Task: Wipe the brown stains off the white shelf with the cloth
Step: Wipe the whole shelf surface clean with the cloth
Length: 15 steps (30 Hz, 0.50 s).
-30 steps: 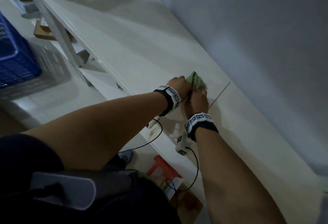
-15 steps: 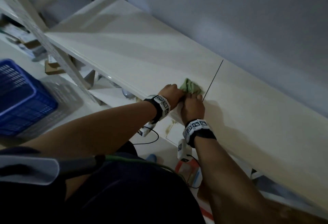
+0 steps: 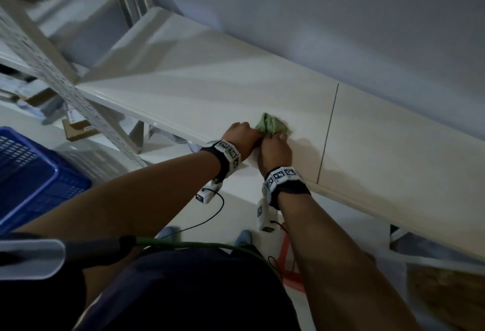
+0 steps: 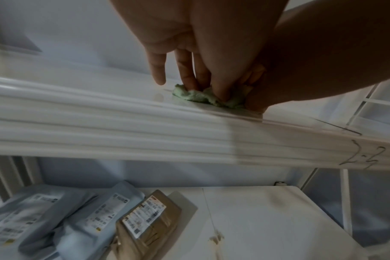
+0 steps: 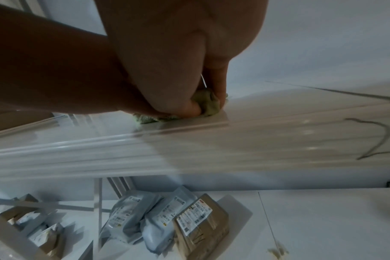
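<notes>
A crumpled green cloth lies on the white shelf, near its front edge and left of a thin seam. My left hand and right hand sit side by side, both gripping the cloth. In the left wrist view my left hand digs its fingers into the cloth, little finger sticking out. In the right wrist view my right hand pinches the cloth against the shelf. Brown stains show on the lower shelf board, also as brown stains there.
A grey wall backs the shelf. A perforated white upright stands at the left, with a blue basket below it. Parcels lie on the lower shelf. A red stool stands by my feet.
Both hands have slid the cloth leftward along the shelf, away from the seam. The head view has swung to show more of the upright and wall.
</notes>
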{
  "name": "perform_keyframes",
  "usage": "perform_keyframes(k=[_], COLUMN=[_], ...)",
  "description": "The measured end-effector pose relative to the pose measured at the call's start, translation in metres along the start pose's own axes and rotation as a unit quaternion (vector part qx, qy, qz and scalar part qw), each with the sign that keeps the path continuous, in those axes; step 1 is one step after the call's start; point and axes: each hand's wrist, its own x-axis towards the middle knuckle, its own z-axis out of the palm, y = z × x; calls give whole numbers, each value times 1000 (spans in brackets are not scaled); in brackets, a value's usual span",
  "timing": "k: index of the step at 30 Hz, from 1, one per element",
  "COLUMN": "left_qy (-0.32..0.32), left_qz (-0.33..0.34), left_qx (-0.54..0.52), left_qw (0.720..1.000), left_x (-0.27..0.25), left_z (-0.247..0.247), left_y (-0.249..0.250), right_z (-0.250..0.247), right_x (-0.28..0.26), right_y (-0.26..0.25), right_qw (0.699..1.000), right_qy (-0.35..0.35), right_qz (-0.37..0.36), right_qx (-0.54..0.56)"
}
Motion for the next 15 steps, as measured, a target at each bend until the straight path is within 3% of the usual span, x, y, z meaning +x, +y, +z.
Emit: perform_keyframes(k=[9, 15], left_qy=[9, 37], left_qz=[-12, -49], left_qx=[5, -23], left_qw=[1000, 998], left_x=[-47, -70], left_z=[-8, -12], left_y=[-119, -174], right_z=[-9, -9], right_x=[12, 24], right_y=[-133, -190], right_qw=[999, 999], right_qy=[-6, -4], right_qz=[-19, -23], right_qx=[-31, -35])
